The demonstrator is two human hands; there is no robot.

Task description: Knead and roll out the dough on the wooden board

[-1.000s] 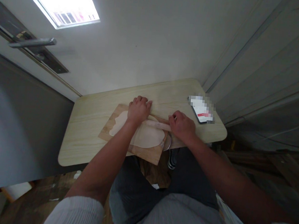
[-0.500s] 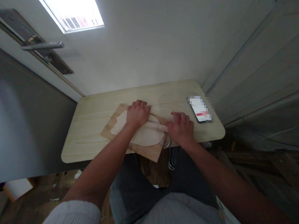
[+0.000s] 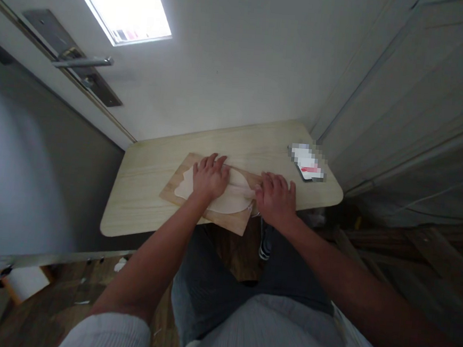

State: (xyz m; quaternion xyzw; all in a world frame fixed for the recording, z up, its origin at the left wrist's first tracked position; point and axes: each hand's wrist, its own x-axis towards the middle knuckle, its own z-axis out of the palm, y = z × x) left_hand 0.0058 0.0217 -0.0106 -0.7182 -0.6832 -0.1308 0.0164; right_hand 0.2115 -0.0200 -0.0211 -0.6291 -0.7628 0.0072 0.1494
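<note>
A flattened sheet of pale dough (image 3: 227, 202) lies on a wooden board (image 3: 169, 191), set askew at the table's near edge. Across the dough runs a light-coloured rolling pin (image 3: 243, 190), partly covered by both hands. My left hand (image 3: 210, 181) rests over its left part, palm down, with fingers stretched forward and spread. At the pin's right end is my right hand (image 3: 276, 201), its fingers bent over and its thumb against the pin. What lies under the left palm is hidden.
The small pale table (image 3: 133, 198) stands against a white door with a metal handle (image 3: 83, 62). A phone (image 3: 307, 161) with a lit screen lies at the table's right end. Wooden pieces (image 3: 422, 247) are on the right; a white box (image 3: 26, 283) sits on the floor at lower left.
The view has shifted slightly. Relative to the board, both hands and the rolling pin have come a little nearer to me. The left fingers are more spread.
</note>
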